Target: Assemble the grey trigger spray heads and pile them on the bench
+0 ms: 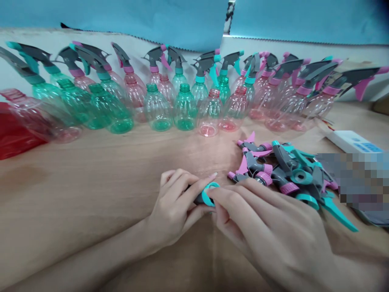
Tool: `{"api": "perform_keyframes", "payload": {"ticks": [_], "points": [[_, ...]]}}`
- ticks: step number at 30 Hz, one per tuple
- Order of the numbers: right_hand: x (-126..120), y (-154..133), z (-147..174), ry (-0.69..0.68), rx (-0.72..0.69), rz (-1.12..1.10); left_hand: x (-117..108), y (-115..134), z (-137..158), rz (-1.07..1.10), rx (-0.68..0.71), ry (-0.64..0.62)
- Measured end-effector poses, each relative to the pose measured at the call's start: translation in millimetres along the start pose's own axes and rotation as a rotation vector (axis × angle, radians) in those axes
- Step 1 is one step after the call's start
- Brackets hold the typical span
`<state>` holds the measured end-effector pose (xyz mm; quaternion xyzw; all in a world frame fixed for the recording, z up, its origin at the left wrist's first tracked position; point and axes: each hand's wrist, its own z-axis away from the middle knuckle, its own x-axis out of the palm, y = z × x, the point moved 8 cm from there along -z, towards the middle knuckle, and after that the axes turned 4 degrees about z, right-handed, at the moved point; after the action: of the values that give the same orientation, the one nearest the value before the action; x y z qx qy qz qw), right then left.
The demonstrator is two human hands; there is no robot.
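My left hand [174, 205] grips a grey spray trigger head with a teal collar [208, 194], its open end turned toward my right hand. The fingers of my right hand [267, 227] are pinched together at that collar; whether they hold a small part there is hidden. Most of the grey body is covered by my left fingers. Beyond my right hand lies a pile of loose spray trigger heads [281, 184], grey with pink or teal collars and levers.
Rows of clear pink and green bottles [185, 107] stand along the back, many with trigger heads on, several with bare necks. A red bag [18, 132] lies at left. To the right are a white box [354, 142] and a partly pixelated flat object [358, 186] on the wooden table [91, 182].
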<state>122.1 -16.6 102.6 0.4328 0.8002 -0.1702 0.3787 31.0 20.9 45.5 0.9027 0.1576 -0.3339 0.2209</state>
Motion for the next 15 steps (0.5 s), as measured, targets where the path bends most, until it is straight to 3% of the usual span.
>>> {"api": "perform_keyframes", "payload": {"ticks": [8,15], "points": [[4.0,10.1,-5.1,-0.041,0.031,-0.08,1.0,-6.0,-1.9,0.04,-0.108,-0.049],[9.9,58.5,-8.9,-0.258,0.43,-0.684,1.0,-9.0,-2.2,0.125,-0.134,-0.052]]}}
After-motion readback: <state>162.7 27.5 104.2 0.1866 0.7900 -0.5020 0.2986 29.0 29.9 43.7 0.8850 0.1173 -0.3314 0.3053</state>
